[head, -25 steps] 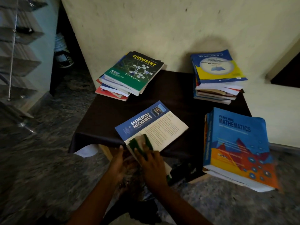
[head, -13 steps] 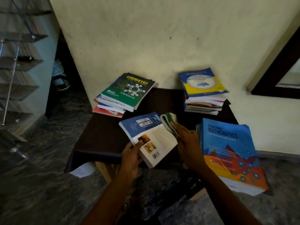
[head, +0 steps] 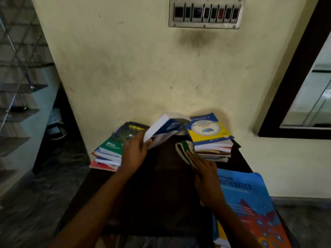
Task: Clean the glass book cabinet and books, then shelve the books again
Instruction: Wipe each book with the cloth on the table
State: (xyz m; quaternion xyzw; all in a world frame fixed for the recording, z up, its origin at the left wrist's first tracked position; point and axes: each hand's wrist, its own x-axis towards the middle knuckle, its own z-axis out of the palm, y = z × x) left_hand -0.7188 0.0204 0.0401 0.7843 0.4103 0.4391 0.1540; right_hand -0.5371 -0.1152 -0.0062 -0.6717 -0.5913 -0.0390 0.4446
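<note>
Blue book (head: pixel 168 125) blurred, gripped by left hand (head: pixel 133 151), right hand (head: pixel 208 178) clutching folded cloth (head: pixel 183 150), chemistry book (head: pixel 114 142) title half covered

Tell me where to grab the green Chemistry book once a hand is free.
Take its left edge, coming in from the left. The green Chemistry book lies flat atop the left stack, and that edge shows bare with its lip above the books beneath, probably giving fingers a way under. The left hand, gripping the raised blue-covered book, hides its right side.
</note>
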